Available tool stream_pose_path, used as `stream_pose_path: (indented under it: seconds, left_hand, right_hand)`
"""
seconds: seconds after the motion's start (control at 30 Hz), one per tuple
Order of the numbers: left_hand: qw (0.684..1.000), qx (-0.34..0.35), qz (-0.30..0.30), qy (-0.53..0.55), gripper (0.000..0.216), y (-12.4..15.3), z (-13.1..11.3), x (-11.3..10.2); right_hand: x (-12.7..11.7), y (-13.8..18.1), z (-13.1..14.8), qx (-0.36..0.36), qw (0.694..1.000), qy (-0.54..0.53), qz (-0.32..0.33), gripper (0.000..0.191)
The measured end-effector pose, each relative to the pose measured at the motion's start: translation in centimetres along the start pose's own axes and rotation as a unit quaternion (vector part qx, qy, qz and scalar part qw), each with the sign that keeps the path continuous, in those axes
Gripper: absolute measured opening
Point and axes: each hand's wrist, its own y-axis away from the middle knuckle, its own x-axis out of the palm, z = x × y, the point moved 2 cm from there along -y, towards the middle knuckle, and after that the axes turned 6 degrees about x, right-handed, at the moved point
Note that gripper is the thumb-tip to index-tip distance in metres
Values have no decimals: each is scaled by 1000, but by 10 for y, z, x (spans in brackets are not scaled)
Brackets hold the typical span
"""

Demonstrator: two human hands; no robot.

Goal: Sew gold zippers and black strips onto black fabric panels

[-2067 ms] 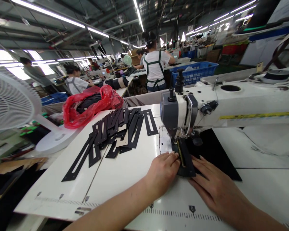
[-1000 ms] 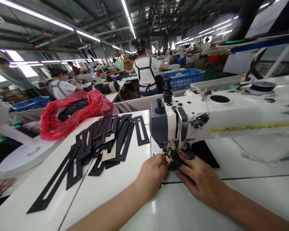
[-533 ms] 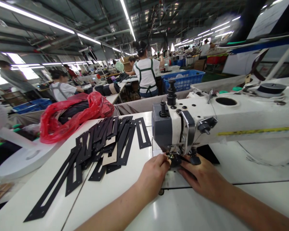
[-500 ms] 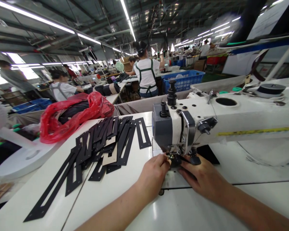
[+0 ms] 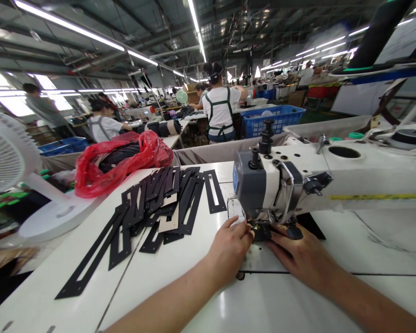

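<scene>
A white and grey sewing machine (image 5: 298,180) stands on the white table (image 5: 180,263). A small black piece (image 5: 263,232) lies under its presser foot. My left hand (image 5: 230,249) rests on the table with fingertips pressed on the left edge of that piece. My right hand (image 5: 303,259) lies flat on the piece's right side, fingers stretched toward the needle. Most of the piece is hidden under the machine head and my fingers.
A heap of black rectangular frame cutouts (image 5: 152,208) lies to the left on the table. Behind it sit a red plastic bag (image 5: 121,162) and a white fan (image 5: 10,157). Other people work at tables behind, near a blue crate (image 5: 273,120).
The long black piece with the zipper has fed away under the machine head, and both hands have followed it forward to the needle. The view has shifted slightly.
</scene>
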Motion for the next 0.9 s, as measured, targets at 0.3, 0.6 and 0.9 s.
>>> stream_pose_path:
  seconds: [0.3,0.6,0.9]
  left_hand:
    - [1000,-5,7,6,16,-1,-1,-4]
    - [999,-6,-45,11,16,5,3,7]
    - [998,23,-56,-11,15,2,0,6]
  right_hand:
    - [1,0,-2,0,1000,5,0,17]
    - [3,4,-7,16,999,9,-29,24]
    - [6,3,-11,21,999,20,-35,25]
